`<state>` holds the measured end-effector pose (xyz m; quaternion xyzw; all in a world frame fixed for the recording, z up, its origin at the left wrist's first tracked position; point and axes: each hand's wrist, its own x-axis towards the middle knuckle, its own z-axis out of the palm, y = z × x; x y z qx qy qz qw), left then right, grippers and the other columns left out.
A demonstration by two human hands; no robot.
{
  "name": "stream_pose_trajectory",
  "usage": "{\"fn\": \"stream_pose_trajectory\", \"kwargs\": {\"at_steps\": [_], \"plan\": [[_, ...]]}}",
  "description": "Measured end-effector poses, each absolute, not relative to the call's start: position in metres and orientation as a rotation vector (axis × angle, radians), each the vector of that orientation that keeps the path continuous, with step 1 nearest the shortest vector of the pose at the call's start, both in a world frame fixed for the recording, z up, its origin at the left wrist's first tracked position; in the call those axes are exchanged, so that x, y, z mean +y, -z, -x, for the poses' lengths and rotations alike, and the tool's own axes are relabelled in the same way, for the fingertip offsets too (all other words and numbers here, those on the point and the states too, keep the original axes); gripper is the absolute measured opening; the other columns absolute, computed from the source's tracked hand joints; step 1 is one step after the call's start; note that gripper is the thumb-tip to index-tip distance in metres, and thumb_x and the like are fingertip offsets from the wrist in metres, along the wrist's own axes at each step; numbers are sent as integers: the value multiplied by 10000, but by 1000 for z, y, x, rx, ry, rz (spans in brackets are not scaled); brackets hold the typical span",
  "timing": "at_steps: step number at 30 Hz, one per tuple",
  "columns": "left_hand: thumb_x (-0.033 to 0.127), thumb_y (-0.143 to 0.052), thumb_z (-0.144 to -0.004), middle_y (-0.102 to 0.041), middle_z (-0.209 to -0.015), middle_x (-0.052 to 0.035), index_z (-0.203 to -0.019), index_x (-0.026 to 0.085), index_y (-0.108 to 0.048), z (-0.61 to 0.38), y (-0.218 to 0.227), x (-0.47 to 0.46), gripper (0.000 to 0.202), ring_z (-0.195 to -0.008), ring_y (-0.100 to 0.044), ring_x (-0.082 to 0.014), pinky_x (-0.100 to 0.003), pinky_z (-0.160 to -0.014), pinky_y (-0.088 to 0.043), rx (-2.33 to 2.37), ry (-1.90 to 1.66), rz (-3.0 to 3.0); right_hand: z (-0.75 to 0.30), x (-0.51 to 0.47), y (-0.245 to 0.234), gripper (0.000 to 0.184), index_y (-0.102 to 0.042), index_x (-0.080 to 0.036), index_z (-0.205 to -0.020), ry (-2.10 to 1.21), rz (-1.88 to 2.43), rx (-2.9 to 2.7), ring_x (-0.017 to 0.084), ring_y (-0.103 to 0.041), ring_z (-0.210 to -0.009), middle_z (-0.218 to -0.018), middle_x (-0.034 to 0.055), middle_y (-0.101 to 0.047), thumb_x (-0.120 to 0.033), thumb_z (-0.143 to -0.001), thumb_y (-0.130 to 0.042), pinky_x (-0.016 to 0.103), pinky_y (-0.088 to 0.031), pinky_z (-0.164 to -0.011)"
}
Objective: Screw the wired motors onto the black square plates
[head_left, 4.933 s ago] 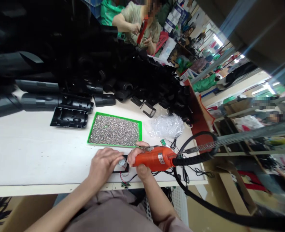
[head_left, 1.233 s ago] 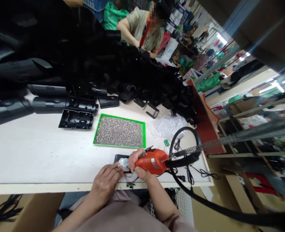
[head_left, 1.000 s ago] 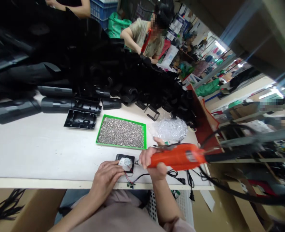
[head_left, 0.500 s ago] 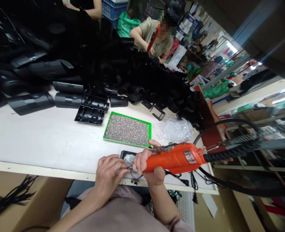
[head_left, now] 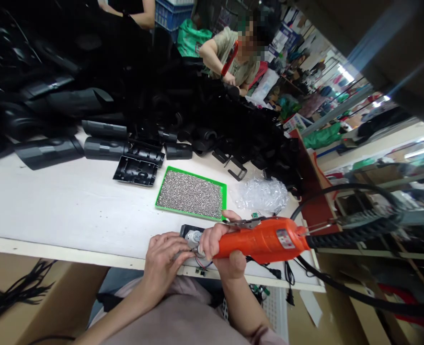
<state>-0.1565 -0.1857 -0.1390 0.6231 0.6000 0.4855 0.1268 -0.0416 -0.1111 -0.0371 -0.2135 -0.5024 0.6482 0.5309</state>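
Observation:
My right hand (head_left: 221,244) is wrapped round an orange electric screwdriver (head_left: 262,239), which lies nearly level with its bit end toward my left hand. The fingers of my left hand (head_left: 165,254) are pinched together close to that tip; what sits between them is too small to make out. Just beyond the fingertips, a dark housing (head_left: 186,229) with a white round part (head_left: 193,237) rests near the table's front edge, partly covered by my hands. Thin wires (head_left: 200,262) run from beneath it toward small green circuit boards (head_left: 200,272) at the edge.
A green tray (head_left: 224,191) full of small metal screws stands behind my hands. Black plastic shells (head_left: 136,170) are heaped along the back. Clear plastic wrap (head_left: 264,194) lies right of the tray. The screwdriver's black cable (head_left: 326,239) loops right. A co-worker (head_left: 233,57) sits opposite.
The view has shifted slightly, and the screwdriver's cable end sits a little further right and lower. Both hands keep the same hold.

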Motion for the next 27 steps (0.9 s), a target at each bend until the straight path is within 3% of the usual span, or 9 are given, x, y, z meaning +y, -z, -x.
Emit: {"fn": "stream_pose_trajectory", "kwargs": {"at_steps": [11,17,21,27], "plan": [[383,-609,-907,-749,-930,-16,-924,273,-709,157,146,-184,150,-956,-643,-223,-397,-832,-421,1671,-1439,-1821,41,-108,39,605,-489,-294,-1207,-1525,547,-1188,108,-367,-313,-471,-110,-433,-646,-744,-655,265,-400,-383],[312,-610,-910,-740,-919,-21,-853,257,-707,157,142,-184,124,-957,-639,-222,-389,-827,-422,1727,-1448,-1821,43,-105,37,505,-503,-284,-1191,-1551,446,-1172,96,-359,-327,-494,-103,-441,-555,-793,-655,245,-377,-385],[333,-628,-898,-734,-1003,-51,-985,236,-695,161,142,-185,146,-981,-636,-231,-380,-816,-431,1801,-1414,-1899,43,-100,38,501,-506,-290,-1183,-1501,462,-1203,103,-375,-338,-497,-102,-453,-558,-788,-657,256,-403,-407],[217,-588,-916,-747,-989,-27,-995,259,-710,163,156,-185,152,-962,-638,-201,-339,-794,-429,1777,-1268,-2272,44,-83,60,489,-511,-252,-1152,-1502,467,-1261,105,-403,-369,-536,-87,-480,-511,-774,-681,258,-409,-420]]}}
